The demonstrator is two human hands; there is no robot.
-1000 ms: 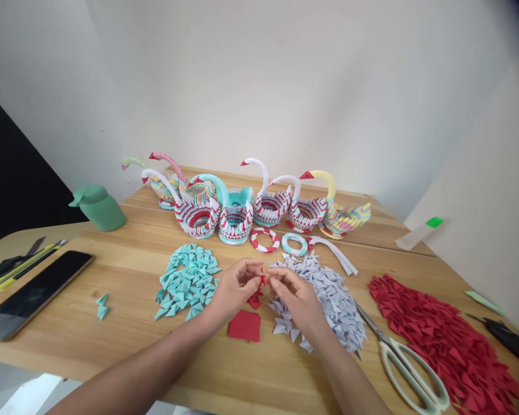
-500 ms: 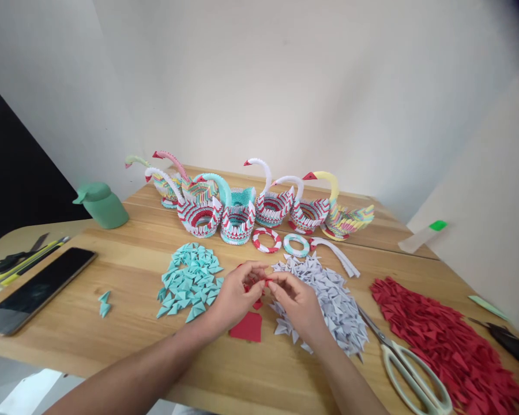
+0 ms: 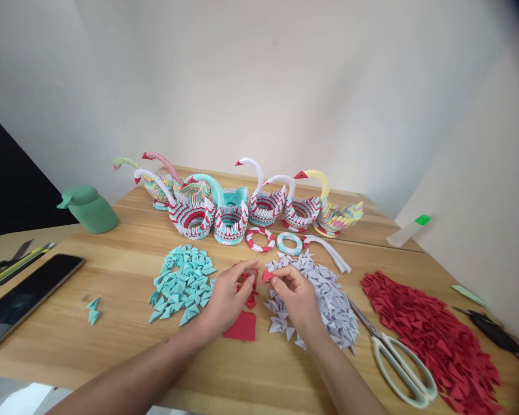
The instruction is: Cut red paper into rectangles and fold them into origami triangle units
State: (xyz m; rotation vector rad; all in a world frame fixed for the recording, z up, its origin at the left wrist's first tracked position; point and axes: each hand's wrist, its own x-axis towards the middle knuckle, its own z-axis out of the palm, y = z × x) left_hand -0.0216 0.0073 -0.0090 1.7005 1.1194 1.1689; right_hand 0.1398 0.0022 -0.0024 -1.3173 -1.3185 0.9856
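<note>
Between the thumb and forefinger of my right hand (image 3: 297, 297) I pinch a small folded red paper piece (image 3: 267, 276). It is bright, matte and crisp-edged, coming to a point, and I hold it up over the near-left edge of the pale grey paper triangles (image 3: 331, 297). My left hand (image 3: 230, 297) is curved just to the left of it, the thumb standing apart from the fingers and not touching the piece. Beside and partly behind that hand lie more red folded pieces (image 3: 251, 298), and nearer me is a flat red paper rectangle (image 3: 241, 327). Farther left on the bench (image 3: 125, 300) spread the turquoise paper triangles (image 3: 184, 282). To the right, the white-handled scissors (image 3: 406, 369) lie between the grey heap and a long heap of red paper triangles (image 3: 432, 334). Beyond my hands are a red-and-white ring (image 3: 260, 249), a turquoise-and-white ring (image 3: 289, 252) and a white swan neck (image 3: 330, 250) lying flat. Farthest stand the paper swans (image 3: 231, 226), striped and banded, their necks arched.
</note>
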